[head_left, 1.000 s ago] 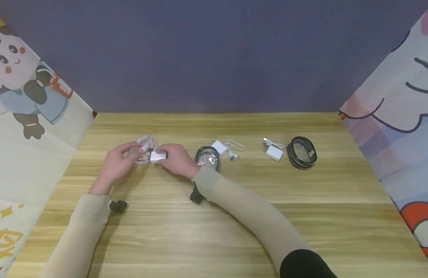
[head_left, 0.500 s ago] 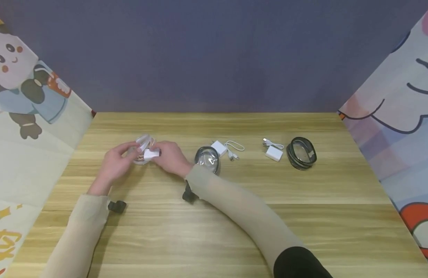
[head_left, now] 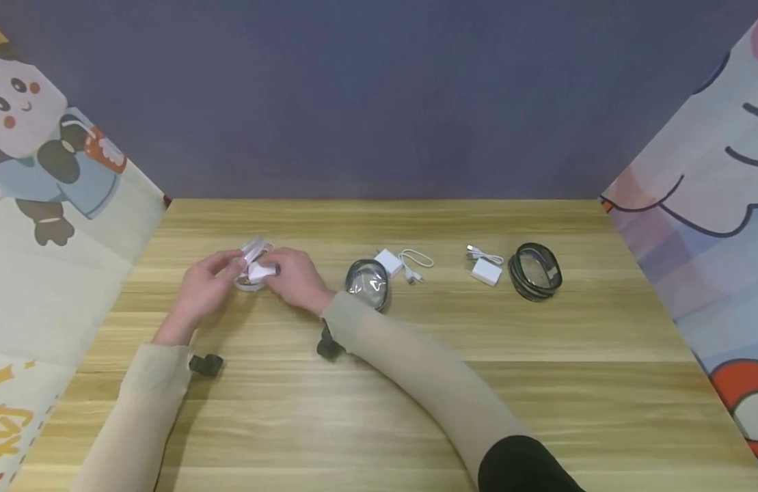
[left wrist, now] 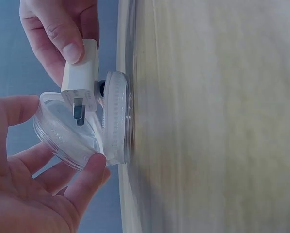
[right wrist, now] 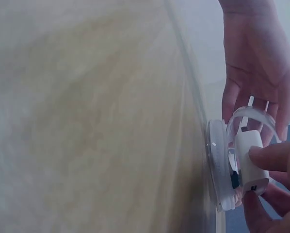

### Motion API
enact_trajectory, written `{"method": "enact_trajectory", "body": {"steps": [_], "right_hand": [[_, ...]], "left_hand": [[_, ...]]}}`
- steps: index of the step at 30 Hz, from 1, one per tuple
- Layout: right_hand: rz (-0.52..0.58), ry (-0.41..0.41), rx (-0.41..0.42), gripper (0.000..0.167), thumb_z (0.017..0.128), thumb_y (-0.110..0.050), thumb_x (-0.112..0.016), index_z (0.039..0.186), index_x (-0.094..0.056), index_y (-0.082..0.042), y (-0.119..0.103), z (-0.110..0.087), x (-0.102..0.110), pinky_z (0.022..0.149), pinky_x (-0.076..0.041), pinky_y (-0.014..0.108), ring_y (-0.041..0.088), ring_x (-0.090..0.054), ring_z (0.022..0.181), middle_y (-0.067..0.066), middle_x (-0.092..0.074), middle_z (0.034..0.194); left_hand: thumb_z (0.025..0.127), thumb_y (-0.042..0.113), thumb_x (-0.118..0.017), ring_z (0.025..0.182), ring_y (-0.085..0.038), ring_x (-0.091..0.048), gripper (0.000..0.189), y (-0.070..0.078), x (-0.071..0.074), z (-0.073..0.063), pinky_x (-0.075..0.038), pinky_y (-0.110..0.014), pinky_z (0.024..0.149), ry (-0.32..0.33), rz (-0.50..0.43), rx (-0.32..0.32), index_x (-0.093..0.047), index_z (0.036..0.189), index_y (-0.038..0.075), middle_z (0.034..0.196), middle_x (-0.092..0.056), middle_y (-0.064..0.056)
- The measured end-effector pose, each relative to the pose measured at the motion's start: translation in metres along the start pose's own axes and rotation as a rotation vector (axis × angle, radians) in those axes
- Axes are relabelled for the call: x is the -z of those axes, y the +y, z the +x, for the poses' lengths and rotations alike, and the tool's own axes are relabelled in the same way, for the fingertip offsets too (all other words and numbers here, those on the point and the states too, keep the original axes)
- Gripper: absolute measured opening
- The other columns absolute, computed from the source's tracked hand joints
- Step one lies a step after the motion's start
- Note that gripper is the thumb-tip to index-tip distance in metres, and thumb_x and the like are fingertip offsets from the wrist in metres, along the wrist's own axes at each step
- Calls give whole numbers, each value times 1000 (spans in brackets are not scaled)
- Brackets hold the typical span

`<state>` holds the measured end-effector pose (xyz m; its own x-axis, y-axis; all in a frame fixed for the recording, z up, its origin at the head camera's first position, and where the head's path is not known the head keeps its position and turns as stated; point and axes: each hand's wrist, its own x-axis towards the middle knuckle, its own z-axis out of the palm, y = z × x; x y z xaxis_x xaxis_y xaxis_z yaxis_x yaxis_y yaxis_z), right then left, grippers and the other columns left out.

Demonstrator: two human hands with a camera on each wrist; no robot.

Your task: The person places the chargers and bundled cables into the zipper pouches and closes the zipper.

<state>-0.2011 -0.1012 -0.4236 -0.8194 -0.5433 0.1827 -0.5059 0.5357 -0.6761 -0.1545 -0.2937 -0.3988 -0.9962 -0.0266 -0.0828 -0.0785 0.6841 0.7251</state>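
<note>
Setting the white adapter [left wrist: 82, 73] down inside the clear round case [left wrist: 117, 116] looks like the step in hand, and it seems to need each hand at its own job. The left hand [head_left: 201, 290] grips the raised lid [left wrist: 57, 133] by its rim, while the base of the case lies on the desk [head_left: 354, 410]. The right hand [head_left: 296, 279] pinches the adapter by its body, between lid and base, with the metal prongs [left wrist: 78, 109] pointing toward the left hand's side.

A dark piece [left wrist: 102, 88], perhaps a cable end, shows just beside the adapter, so the right hand would do well to lay the body flat next to it rather than press down on top. Whether the prongs touch the lid is hard to tell; angling them away should spare the plastic a snag. The left hand ought to hold the lid well back without tipping the base. Both hands' fingertips should be out of the gap before the lid comes down. The right sleeve [head_left: 415, 348] passes right by the black-rimmed case [head_left: 368, 283], so a slightly higher forearm would avoid nudging it.
</note>
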Motion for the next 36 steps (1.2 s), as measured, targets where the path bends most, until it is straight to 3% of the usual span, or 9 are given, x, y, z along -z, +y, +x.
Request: {"method": "enact_trajectory", "body": {"steps": [3, 8, 17, 23, 29, 34, 36], "right_hand": [[-23, -3, 8, 32, 91, -17, -74, 123, -70, -16, 1, 3, -1, 109, -36, 19, 10, -55, 124, -1, -64, 131], [9, 23, 4, 33, 91, -17, -73, 124, -69, -15, -1, 7, -5, 109, -36, 19, 11, -54, 127, 0, -62, 135], [220, 139, -161, 36, 85, -15, -80, 119, -67, -14, -1, 11, -15, 93, -48, 15, 7, -60, 109, -1, -65, 123], [275, 197, -230, 33, 84, -16, -81, 114, -67, -15, -2, 13, -15, 86, -50, 15, 5, -62, 101, -4, -67, 115], [244, 225, -342, 19, 86, -17, -79, 103, -71, -18, 3, 14, -17, 73, -50, 15, 3, -61, 85, -9, -68, 96], [186, 174, -351, 22, 91, -14, -71, 112, -75, -19, 7, 12, -17, 82, -52, 18, 5, -65, 95, -7, -73, 106], [178, 149, -325, 25, 93, -13, -68, 117, -74, -18, 8, 12, -17, 80, -53, 19, 6, -65, 91, -5, -72, 111]], "left_hand": [[100, 58, -46, 137, -50, -34, 68, -1, 0, 0, -23, -72, 108, 3, -9, -5, -49, 145, 7, 147, -44, -27], [100, 58, -46, 135, -49, -38, 68, -3, 0, 1, -26, -70, 108, 17, -24, -2, -50, 144, 6, 144, -48, -26], [101, 55, -47, 131, -47, -44, 66, -5, -1, 1, -31, -67, 107, 43, -32, -27, -52, 142, 5, 141, -52, -26], [101, 55, -47, 131, -48, -44, 66, -4, -1, 0, -32, -68, 105, 31, -41, -31, -50, 143, 4, 142, -51, -26], [101, 53, -48, 131, -47, -44, 64, -5, -2, 0, -31, -66, 106, 29, -40, -40, -52, 142, 4, 141, -51, -26], [101, 53, -48, 131, -47, -44, 64, -4, -2, 0, -31, -67, 106, 20, -46, -37, -51, 142, 4, 142, -50, -26], [101, 52, -49, 130, -47, -44, 64, -4, -2, 0, -31, -67, 106, 19, -43, -41, -51, 142, 3, 142, -51, -26]]}}
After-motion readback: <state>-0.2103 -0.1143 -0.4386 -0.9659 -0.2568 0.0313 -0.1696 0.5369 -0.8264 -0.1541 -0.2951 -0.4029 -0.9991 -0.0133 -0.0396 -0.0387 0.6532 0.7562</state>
